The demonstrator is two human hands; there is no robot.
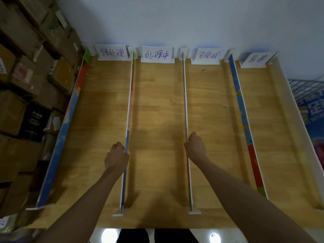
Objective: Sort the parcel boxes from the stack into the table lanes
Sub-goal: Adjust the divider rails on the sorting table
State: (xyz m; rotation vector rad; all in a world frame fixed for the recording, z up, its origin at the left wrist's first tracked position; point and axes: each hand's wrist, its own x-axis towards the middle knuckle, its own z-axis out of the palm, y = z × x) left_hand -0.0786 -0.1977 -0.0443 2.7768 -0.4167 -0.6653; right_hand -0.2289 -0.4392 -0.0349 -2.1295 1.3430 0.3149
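I look down on the table [157, 111] and see four lanes, each with a handwritten label card [113, 53] at the far end. All four lanes show only bare wood, so by my reading no parcel has been sorted yet and the whole job is still ahead.

My left hand [116, 156] is curled around the top edge of the left divider [128, 120], gripping it. My right hand [194, 146] is curled the same way on the middle divider [185, 95], thumb side against the strip. Neither hand carries a box. Both sit toward the near half of the table, with the second lane between them.

The boxes [26, 76] are stacked on my left, off the table, a wall of brown cartons just beside the outer left rail [70, 111]. One dark carton [34, 120] sits among them. I cannot tell from here which box goes to which lane; the labels on the cartons are too dim to read.

I judge this as a setup or steadying moment on the dividers, not sorting proper. What remains: let go of the strips, reach left to the stack, take a box, read it, and place it in the matching lane, then repeat for the rest. A wire basket [306, 88] stands past the right rail.
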